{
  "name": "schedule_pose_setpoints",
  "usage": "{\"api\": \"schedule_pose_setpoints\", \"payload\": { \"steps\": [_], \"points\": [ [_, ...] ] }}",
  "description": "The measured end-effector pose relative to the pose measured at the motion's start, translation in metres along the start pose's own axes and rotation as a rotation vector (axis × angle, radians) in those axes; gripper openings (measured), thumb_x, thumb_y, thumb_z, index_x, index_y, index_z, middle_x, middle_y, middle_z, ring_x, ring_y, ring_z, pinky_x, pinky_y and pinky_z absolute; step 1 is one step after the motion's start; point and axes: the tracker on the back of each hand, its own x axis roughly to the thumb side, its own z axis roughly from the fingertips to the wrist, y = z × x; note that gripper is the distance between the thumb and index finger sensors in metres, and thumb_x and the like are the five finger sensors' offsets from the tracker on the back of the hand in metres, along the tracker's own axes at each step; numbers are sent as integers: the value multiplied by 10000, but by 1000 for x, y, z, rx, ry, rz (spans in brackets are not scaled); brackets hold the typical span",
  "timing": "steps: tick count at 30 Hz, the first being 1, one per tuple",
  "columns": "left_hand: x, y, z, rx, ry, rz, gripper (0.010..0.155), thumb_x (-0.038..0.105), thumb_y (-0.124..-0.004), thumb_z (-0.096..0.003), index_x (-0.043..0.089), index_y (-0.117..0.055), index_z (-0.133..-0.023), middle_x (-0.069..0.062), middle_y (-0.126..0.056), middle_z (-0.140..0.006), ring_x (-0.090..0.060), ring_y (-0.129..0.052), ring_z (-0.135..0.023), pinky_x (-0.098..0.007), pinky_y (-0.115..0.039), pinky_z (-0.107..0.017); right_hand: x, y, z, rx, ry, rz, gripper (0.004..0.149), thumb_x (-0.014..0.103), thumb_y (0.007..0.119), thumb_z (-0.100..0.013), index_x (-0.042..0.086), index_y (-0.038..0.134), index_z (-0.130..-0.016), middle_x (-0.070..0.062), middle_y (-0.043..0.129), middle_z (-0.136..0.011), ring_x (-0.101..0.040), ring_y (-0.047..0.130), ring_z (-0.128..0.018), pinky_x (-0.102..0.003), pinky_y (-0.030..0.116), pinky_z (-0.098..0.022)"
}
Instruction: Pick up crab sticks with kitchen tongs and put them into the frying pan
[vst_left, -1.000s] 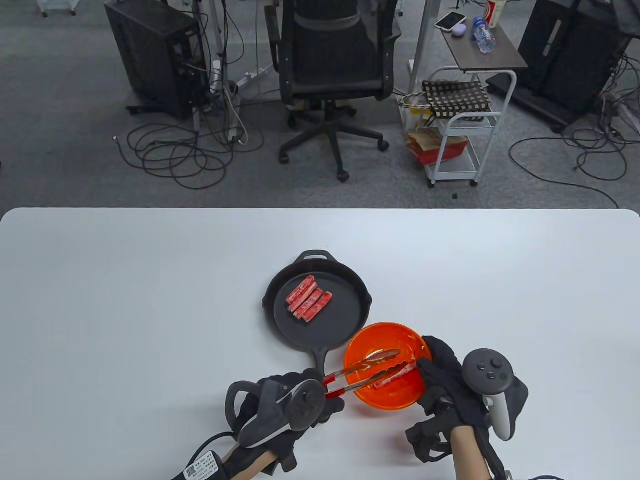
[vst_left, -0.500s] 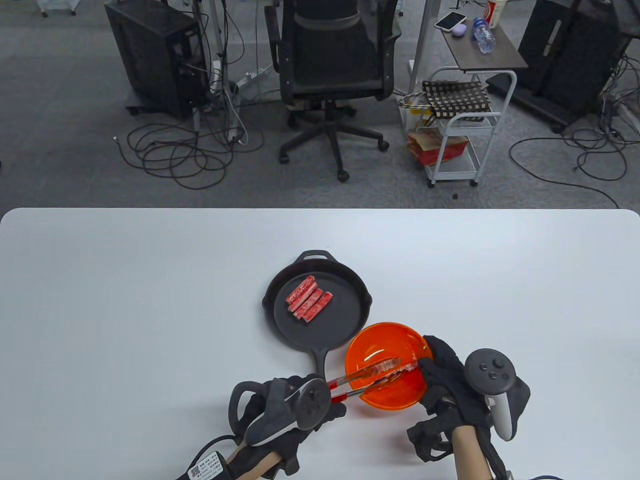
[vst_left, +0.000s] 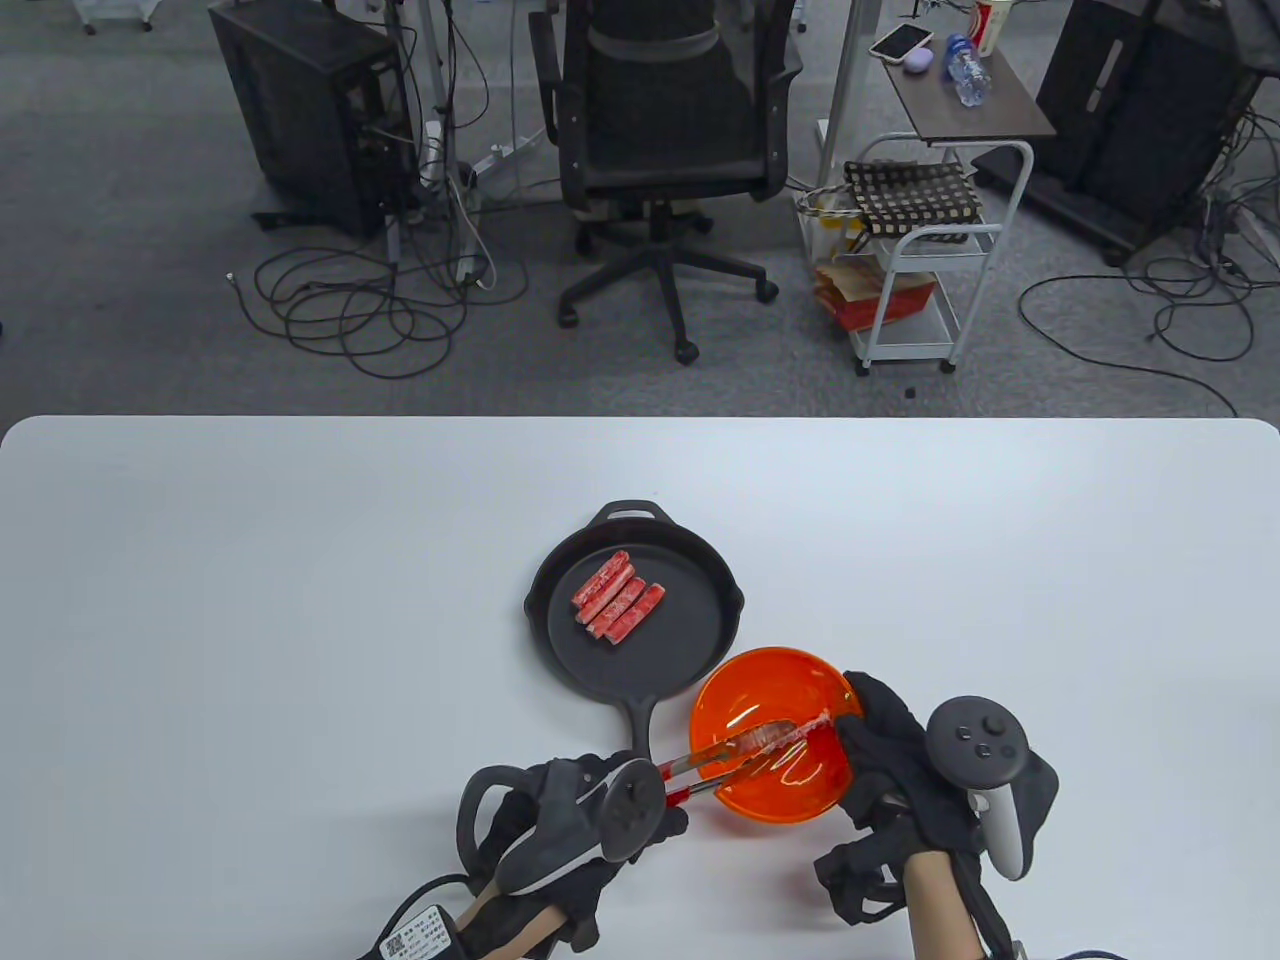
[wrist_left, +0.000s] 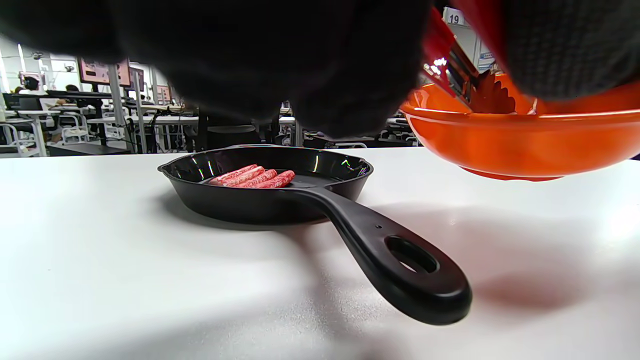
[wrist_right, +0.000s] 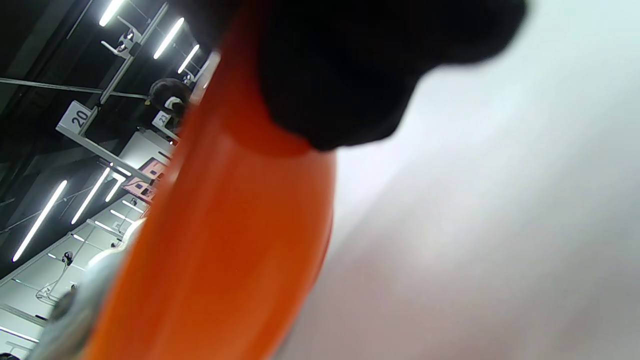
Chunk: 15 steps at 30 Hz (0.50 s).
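White tabletop, near edge: left hand (vst_left: 575, 820) squeezes tongs (vst_left: 735, 752) on a crab stick (vst_left: 775, 736); soft, slippery, grab mid-length. Right hand (vst_left: 885, 745) grips the orange bowl (vst_left: 745, 680).

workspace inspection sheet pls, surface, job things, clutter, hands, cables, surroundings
surface: white table, bare around the things.
job things: black pan holds four crab sticks; orange bowl, tilted, beside the pan's handle; tongs closed on a stick in the bowl.
clutter: nothing seen on the table.
hands: left hand grips the tongs; right hand holds the bowl's rim.
cables: loose coils on the floor.
surroundings: office chair, cart, computer tower.
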Motion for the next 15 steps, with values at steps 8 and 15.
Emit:
{"api": "schedule_pose_setpoints", "payload": {
  "steps": [8,15],
  "points": [
    [-1,2,2,48,5,15,757,785,-809,-338,164,-956,-744,115,-1068,-326,-116,-1019,-57,-409,-885,-169,0,0,0,-6,9,-15,530,218,697,-563,86,630,-1072,-197,839,-924,-218,991,-232,-182,894,-79],
    [-10,18,6,106,28,71,757,785,-809,-338,163,-957,-744,113,-1069,-327,-118,-1019,-58,-409,-885,-168,-3,-3,-1,-17,22,-32,529,216,698,-562,85,633,-1070,-199,840,-923,-218,991,-229,-181,894,-78]
  ]
}}
